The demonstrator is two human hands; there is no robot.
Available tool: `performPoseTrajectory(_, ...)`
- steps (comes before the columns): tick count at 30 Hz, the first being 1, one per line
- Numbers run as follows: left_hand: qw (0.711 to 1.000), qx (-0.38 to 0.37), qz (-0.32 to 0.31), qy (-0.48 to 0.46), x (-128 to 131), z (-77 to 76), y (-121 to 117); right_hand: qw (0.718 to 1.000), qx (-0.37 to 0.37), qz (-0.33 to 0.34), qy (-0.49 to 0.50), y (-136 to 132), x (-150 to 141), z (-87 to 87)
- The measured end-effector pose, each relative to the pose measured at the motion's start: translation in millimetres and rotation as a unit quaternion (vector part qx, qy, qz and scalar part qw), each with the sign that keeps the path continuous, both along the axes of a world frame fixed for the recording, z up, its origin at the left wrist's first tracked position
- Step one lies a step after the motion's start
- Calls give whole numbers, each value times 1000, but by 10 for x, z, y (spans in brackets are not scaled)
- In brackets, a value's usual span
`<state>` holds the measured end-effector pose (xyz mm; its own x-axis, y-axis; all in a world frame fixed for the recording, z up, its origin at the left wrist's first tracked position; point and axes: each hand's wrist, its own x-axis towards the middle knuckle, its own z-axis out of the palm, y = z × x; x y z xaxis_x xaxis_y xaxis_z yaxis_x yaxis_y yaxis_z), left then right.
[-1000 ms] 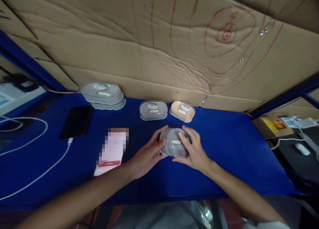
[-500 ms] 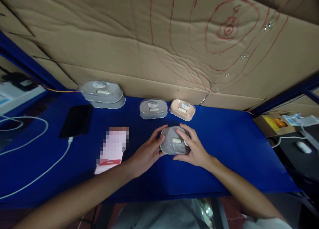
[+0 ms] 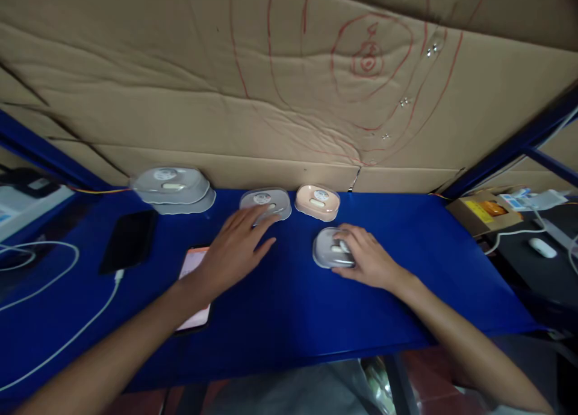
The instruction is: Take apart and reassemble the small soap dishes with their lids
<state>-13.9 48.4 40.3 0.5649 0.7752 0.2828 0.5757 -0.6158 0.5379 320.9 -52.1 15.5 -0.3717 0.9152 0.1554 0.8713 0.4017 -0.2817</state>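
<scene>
My right hand (image 3: 370, 255) is closed around the right side of a small grey oval box with a clear lid (image 3: 326, 249), low over the blue tabletop or resting on it; I cannot tell which. My left hand (image 3: 235, 249) reaches away from it with fingers stretched and thumb apart, holding nothing. Its fingertips overlap the front of another grey clear-lidded box (image 3: 280, 203) near the cardboard wall; whether they touch it is unclear. Beside that one sits a peach box of the same shape (image 3: 317, 202), with a pale tab and round sticker on top.
At the back left is a stack of two grey boxes (image 3: 174, 186). A black phone (image 3: 129, 240) with a white cable lies in front of it. A lit phone (image 3: 196, 321) is partly under my left forearm. Cardboard (image 3: 180, 102) walls the back edge; an open carton (image 3: 485, 219) stands at right.
My left hand has let go of the grey box and moved left to the back grey box. My right hand keeps its box, slightly further right. The camera view has shifted a little.
</scene>
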Motion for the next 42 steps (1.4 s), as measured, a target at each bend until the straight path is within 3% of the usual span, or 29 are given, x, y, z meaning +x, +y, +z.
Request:
performPoseTrajectory(2,996,34,13,77,-75,-49,255,998,18,-41,-41,32,402,-27)
performPoseTrajectory(5,989,15,34,141,-191,-147,571,984,68,-137,-89,138,954,-125)
performPoseTrajectory(8,992,-2,0,123,-248,-194,639,977,69,-178,-99,302,1171,-202)
performPoseTrajectory(11,994,-24,-61,83,-230,-177,476,978,55,-175,-95,471,934,-164)
performPoseTrajectory(14,991,-58,-110,52,-170,-137,242,987,73,-132,-61,623,412,-56)
performPoseTrajectory(17,989,-73,-117,47,-109,-102,45,995,76,-52,-41,796,-79,4)
performPoseTrajectory(20,990,-64,-97,77,-81,-84,-95,997,56,-3,-48,954,-326,18)
performPoseTrajectory(24,989,-102,-77,77,-91,-128,-201,998,50,43,10,846,-421,83)
performPoseTrajectory(27,986,-134,-100,23,-75,-208,-243,992,25,97,74,490,-555,99)
performPoseTrajectory(31,987,-129,-95,13,-6,-293,-278,987,-25,133,87,107,-764,-33)
performPoseTrajectory(35,979,-180,-85,-37,5,-326,-275,979,-43,131,154,110,-782,-162)
performPoseTrajectory(39,960,-251,-68,-99,-33,-333,-238,958,-96,126,239,218,-619,-165)
performPoseTrajectory(42,962,-254,-57,-88,-49,-321,-234,972,-58,71,216,252,-444,-134)
